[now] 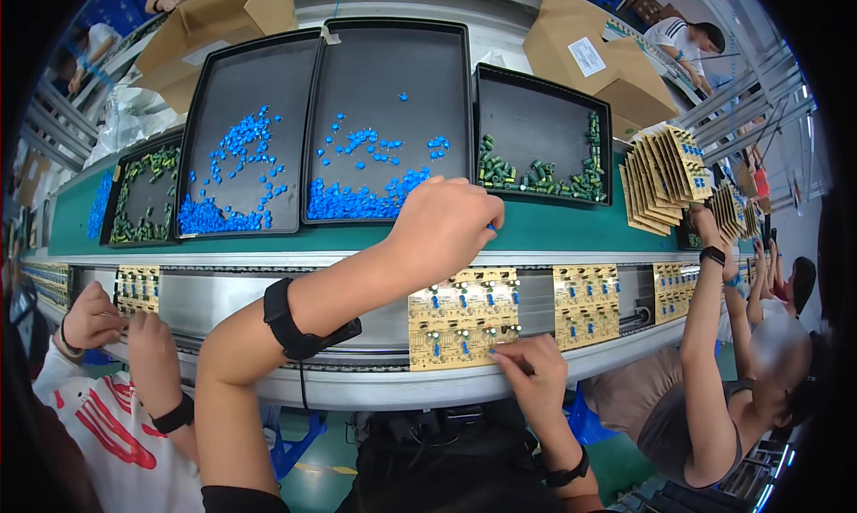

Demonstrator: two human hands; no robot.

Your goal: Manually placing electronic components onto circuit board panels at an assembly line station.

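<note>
Blue component [492, 229] gripped in left hand [445, 223] | right hand [539, 372] pinched, contents unclear | tan circuit board [451, 319] between them | black tray [393, 75] beyond left hand

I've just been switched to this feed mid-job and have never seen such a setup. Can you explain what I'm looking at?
There is no machine arm here: these are a person's own bare hands. The single picture comes from a wide fisheye camera on that person's head, looking down, so straight edges bend near the rim.

The left hand is over the front of a large black tray, with a small blue part at its fingertips. The right hand is at the lower right of a tan circuit board; whether it grips anything is unclear.

Trays of blue and green parts line the green bench; boards sit along the track nearer the wearer. The people at left and right are others.
</note>
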